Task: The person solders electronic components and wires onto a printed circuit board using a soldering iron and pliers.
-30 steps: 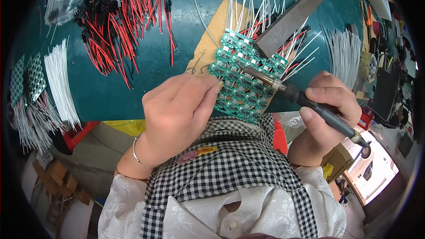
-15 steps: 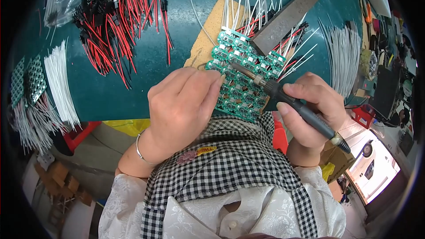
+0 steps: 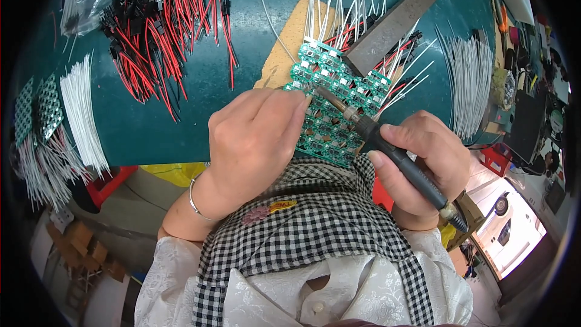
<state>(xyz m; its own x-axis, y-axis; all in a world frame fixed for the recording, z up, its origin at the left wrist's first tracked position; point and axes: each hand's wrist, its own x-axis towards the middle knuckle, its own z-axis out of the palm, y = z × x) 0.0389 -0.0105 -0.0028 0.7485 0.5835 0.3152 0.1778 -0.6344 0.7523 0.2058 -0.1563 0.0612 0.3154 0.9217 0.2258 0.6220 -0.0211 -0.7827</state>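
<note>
A soldering iron (image 3: 402, 163) with a dark handle lies in the grip of my right hand (image 3: 433, 154), thumb and fingers wrapped round it. Its metal tip is at a panel of small green circuit boards (image 3: 330, 127), in the upper left part of the panel. My left hand (image 3: 257, 133) is pinched shut close to that tip, over the panel's left edge. What its fingertips hold is too small and hidden to make out. White wires (image 3: 327, 0) run away from the panel's far edge. Across its far right corner lies a dark metal bar (image 3: 393, 24), slanting over red, black and white wires.
A tan board (image 3: 281, 66) lies under the panel on the green table (image 3: 200, 85). Red and black connector leads (image 3: 163, 30) are heaped at the far left. Bundles of white wires (image 3: 83, 115) lie on the left, and another bundle (image 3: 469, 79) on the right.
The soldering iron has swung a little, its rear end moving left and nearer to me, with my right hand following. My left hand has shifted slightly to the right.
</note>
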